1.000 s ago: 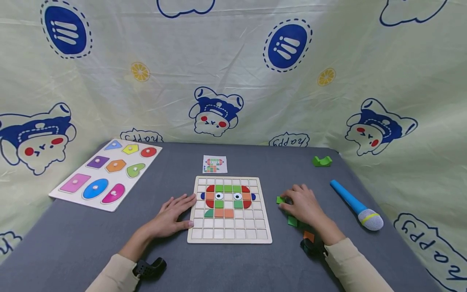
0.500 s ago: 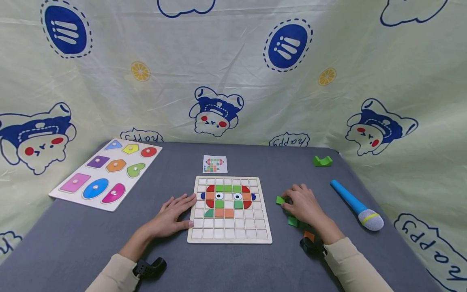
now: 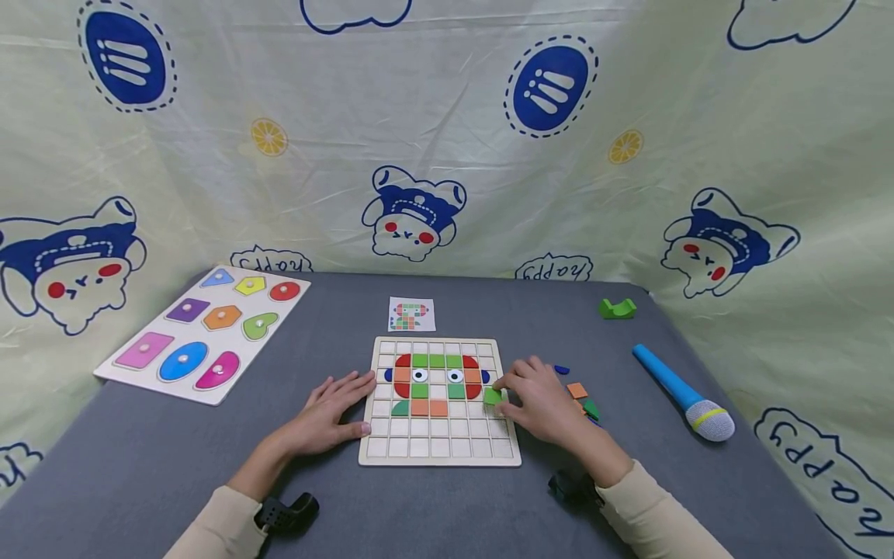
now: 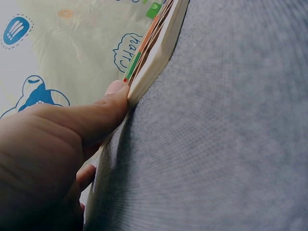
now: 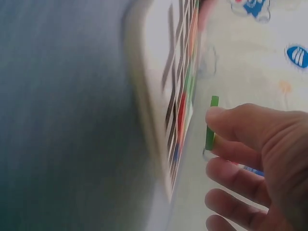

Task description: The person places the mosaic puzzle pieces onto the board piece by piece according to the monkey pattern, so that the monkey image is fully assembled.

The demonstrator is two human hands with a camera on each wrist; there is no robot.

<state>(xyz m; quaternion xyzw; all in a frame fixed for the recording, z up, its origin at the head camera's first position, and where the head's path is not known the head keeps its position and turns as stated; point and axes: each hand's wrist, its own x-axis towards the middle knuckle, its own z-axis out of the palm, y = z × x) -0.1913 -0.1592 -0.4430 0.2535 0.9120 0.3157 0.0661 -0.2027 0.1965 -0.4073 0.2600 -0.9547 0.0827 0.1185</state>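
Note:
My right hand [image 3: 541,400] pinches a light green square tile [image 3: 492,396] between thumb and fingers, over the right edge of the gridded wooden board [image 3: 440,448]. In the right wrist view the green tile [image 5: 211,122] appears edge-on, apart from the board. With fingers extended, my left hand [image 3: 324,415] rests against the board's left edge, and its thumb [image 4: 113,98] touches the rim in the left wrist view. Red, green, orange and blue tiles and two eye tiles [image 3: 455,376] lie in the upper and middle cells. A small pattern card [image 3: 411,314] lies behind the board.
Loose orange, green and blue pieces [image 3: 576,390] lie to the right of my right hand. Farther right are a blue toy microphone [image 3: 680,392] and a green curved block [image 3: 618,309]. A white shape puzzle board [image 3: 202,334] occupies the table's left side.
My right hand has lifted the green tile from the loose pieces and moved left to the board's right edge, uncovering several pieces. My left hand has stayed in place.

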